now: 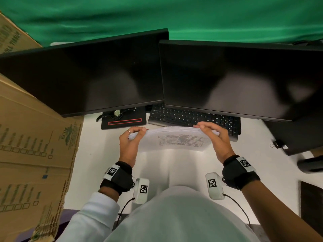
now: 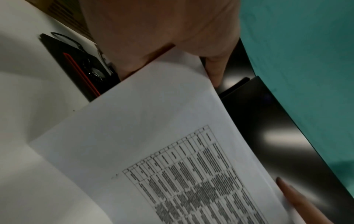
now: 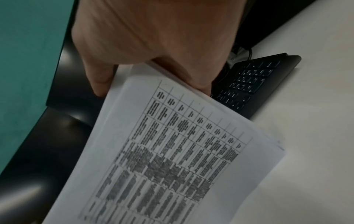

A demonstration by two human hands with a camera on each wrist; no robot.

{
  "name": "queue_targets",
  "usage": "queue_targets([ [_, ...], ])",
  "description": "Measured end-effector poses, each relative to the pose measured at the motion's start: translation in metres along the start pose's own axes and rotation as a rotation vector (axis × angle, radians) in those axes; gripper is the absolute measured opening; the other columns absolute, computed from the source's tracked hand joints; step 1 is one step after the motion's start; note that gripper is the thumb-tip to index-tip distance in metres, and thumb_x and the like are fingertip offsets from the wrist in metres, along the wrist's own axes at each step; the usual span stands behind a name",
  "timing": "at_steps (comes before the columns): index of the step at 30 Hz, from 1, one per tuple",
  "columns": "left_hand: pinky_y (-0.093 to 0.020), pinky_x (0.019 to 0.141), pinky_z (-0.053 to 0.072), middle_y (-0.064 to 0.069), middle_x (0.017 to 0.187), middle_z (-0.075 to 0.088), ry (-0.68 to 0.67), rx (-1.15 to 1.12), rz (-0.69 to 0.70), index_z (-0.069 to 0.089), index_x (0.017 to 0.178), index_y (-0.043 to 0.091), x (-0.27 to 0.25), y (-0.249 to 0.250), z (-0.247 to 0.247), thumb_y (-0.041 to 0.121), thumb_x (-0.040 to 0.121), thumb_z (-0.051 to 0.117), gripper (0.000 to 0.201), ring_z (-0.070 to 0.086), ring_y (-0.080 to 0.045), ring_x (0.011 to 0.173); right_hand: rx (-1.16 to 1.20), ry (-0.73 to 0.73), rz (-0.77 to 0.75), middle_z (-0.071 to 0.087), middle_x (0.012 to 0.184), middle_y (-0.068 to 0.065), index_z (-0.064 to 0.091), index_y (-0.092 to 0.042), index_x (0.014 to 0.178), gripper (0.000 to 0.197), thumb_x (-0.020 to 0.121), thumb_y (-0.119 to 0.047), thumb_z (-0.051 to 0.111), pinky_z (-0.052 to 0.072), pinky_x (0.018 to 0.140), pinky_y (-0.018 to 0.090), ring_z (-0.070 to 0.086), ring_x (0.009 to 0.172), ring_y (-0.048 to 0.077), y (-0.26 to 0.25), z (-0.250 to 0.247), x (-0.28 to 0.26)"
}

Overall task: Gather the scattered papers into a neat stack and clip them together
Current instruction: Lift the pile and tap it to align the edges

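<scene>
the papers (image 1: 174, 138) are already gathered into one bundle, held upright on its lower long edge over the white tabletop (image 1: 262, 165), just in front of the keyboard (image 1: 192, 117). the left hand (image 1: 130, 142) grips the left short edge, its fingers (image 1: 138, 131) curled over the top corner; the right hand (image 1: 215, 137) grips the right short edge the same way, thumb on the printed face. both sets of fingers are narrow, closed on the sheets, not wide.

the step in hand looks like squaring the stack. at the left edge the sheet ends still fan out a little, so it is not flush yet. to do this well, loosen the grip enough that sheets can slide, tap the lower edge on the tabletop, then turn the bundle and tap a short edge too. keep the palms flat against the ends as guides. squeezing hard would lock the stagger in.

a small dark binder clip (image 1: 277, 144) seems to lie on the tabletop well to the right, though it is too blurred to be sure. once the edges line up, one hand should pinch the stack firmly near a corner before the other lets go to fetch it.
</scene>
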State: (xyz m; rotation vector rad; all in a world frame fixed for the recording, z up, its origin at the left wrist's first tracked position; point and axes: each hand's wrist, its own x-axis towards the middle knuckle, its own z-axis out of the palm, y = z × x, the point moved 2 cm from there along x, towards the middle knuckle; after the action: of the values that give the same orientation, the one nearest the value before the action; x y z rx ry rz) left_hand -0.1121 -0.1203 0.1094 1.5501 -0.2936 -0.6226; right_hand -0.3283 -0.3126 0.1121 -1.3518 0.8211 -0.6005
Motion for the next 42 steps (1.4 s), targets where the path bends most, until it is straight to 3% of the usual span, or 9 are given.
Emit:
queue_targets([
  [3, -0.018, 0.065, 0.052, 0.01, 0.073, 0.071, 0.048, 0.001, -0.011, 0.069, 0.079, 0.016, 0.001, -0.002, 0.006, 0.016, 0.087, 0.071, 0.008, 0.066, -0.003, 0.068, -0.028, 0.02, 0.018, 0.072, 0.107, 0.0, 0.075, -0.022, 0.096, 0.012, 0.09, -0.019, 0.065, 0.047, 0.079, 0.016, 0.063, 0.103, 0.017, 0.001, 0.004, 0.001],
  [7, -0.025, 0.066, 0.054, 0.002, 0.076, 0.069, 0.054, -0.012, -0.035, 0.07, 0.08, 0.016, 0.006, -0.001, 0.008, 0.02, 0.086, 0.072, 0.008, 0.066, -0.012, 0.07, -0.009, 0.065, 0.032, 0.07, 0.102, 0.005, 0.074, -0.02, 0.093, 0.011, 0.091, -0.018, 0.064, 0.048, 0.068, 0.008, 0.061, 0.094, 0.016, -0.001, 0.005, 0.003],
  [18, -0.029, 0.069, 0.054, 0.0, 0.078, 0.068, 0.061, -0.011, -0.056, 0.069, 0.075, 0.02, 0.009, 0.0, 0.006, 0.022, 0.085, 0.073, 0.011, 0.065, -0.016, 0.074, -0.008, 0.073, 0.039, 0.071, 0.104, 0.006, 0.074, -0.021, 0.097, 0.011, 0.088, -0.021, 0.069, 0.048, 0.078, 0.024, 0.064, 0.1, 0.023, 0.001, 0.003, 0.003],
  [23, -0.021, 0.071, 0.053, 0.002, 0.082, 0.07, 0.009, -0.027, -0.069, 0.07, 0.087, 0.019, 0.006, -0.005, 0.001, 0.017, 0.087, 0.07, 0.002, 0.067, -0.01, 0.076, -0.012, -0.22, 0.071, 0.069, 0.115, 0.0, 0.058, -0.022, 0.13, 0.071, 0.068, 0.003, 0.082, 0.054, 0.083, 0.022, 0.067, 0.104, 0.012, 0.013, -0.008, -0.002],
  [26, -0.017, 0.075, 0.053, 0.006, 0.09, 0.075, -0.066, -0.03, -0.039, 0.074, 0.094, 0.021, 0.002, -0.007, -0.003, 0.032, 0.073, 0.07, 0.024, 0.069, -0.007, 0.087, -0.051, -0.225, 0.133, 0.07, 0.118, -0.001, 0.06, -0.025, 0.128, 0.077, 0.062, 0.004, 0.086, 0.053, 0.089, 0.024, 0.066, 0.109, 0.016, 0.021, -0.013, 0.001],
  [31, -0.043, 0.097, 0.052, -0.021, 0.127, 0.063, -0.05, -0.025, -0.049, 0.058, 0.125, -0.003, 0.004, -0.005, -0.008, 0.045, 0.073, 0.061, 0.071, 0.061, -0.033, 0.117, -0.056, -0.235, 0.178, 0.069, 0.121, -0.004, 0.059, -0.022, 0.127, 0.08, 0.056, 0.002, 0.088, 0.054, 0.089, 0.023, 0.066, 0.11, 0.012, 0.024, -0.016, 0.015],
  [37, -0.032, 0.08, 0.055, -0.008, 0.097, 0.069, -0.061, 0.053, -0.152, 0.062, 0.105, 0.011, 0.013, -0.007, -0.001, 0.024, 0.057, 0.08, 0.053, 0.066, -0.022, 0.088, -0.125, -0.139, 0.24, 0.074, 0.108, 0.004, 0.067, -0.012, 0.112, 0.06, 0.057, -0.011, 0.091, 0.055, 0.093, 0.036, 0.07, 0.103, 0.019, 0.03, -0.011, 0.027],
  [39, -0.033, 0.084, 0.057, -0.01, 0.104, 0.072, -0.066, 0.11, -0.176, 0.064, 0.111, 0.007, 0.02, -0.015, -0.005, 0.017, 0.056, 0.092, 0.062, 0.069, -0.026, 0.097, -0.132, -0.108, 0.277, 0.073, 0.112, 0.004, 0.063, -0.01, 0.119, 0.076, 0.052, -0.024, 0.095, 0.053, 0.097, 0.041, 0.069, 0.105, 0.018, 0.034, -0.01, 0.029],
  [42, -0.039, 0.089, 0.058, -0.011, 0.113, 0.071, -0.013, 0.179, -0.246, 0.058, 0.122, 0.004, 0.024, -0.025, -0.012, 0.037, 0.043, 0.098, 0.095, 0.07, -0.024, 0.102, -0.173, -0.084, 0.294, 0.072, 0.113, 0.002, 0.06, -0.013, 0.122, 0.089, 0.045, -0.04, 0.096, 0.053, 0.096, 0.043, 0.069, 0.105, 0.019, 0.042, -0.011, 0.03],
])
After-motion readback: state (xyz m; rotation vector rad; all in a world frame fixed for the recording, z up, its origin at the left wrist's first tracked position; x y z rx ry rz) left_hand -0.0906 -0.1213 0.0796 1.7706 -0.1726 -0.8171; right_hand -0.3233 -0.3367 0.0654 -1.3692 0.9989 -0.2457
